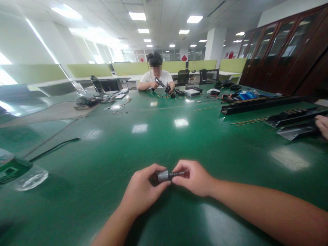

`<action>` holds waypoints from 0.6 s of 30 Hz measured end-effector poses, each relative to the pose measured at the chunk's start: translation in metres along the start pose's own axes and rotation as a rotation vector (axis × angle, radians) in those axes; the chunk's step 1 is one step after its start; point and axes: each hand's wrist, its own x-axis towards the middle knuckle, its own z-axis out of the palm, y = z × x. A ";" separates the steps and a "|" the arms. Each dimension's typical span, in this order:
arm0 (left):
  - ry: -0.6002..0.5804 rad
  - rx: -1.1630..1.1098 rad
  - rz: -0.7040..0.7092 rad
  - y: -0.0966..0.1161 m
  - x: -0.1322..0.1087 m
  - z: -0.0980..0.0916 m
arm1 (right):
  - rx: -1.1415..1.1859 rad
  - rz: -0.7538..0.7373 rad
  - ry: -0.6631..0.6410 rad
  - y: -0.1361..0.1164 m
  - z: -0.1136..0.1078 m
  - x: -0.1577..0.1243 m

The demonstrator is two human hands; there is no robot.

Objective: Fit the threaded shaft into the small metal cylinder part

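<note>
My left hand (142, 189) is closed around a small grey metal cylinder (163, 176) just above the green table (107, 160). My right hand (192, 177) pinches a short dark threaded rod (178, 174) that sticks out of the cylinder's right end. Both hands meet near the table's front middle, with the two parts joined between them.
A clear plastic bottle (15, 172) stands at the front left beside a black cable (55, 147). Long black metal rails (258, 104) and brackets (297, 131) lie at the right, where another person's hand (323, 125) shows. A seated person (155, 79) works with a tool at the far end among small parts.
</note>
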 end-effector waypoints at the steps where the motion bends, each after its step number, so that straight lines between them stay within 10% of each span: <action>1: 0.005 0.003 0.005 0.000 0.000 0.000 | -0.005 -0.002 0.004 0.000 0.000 0.000; 18: 0.039 0.048 0.020 -0.005 0.001 -0.009 | 0.024 0.029 0.041 0.002 0.001 0.001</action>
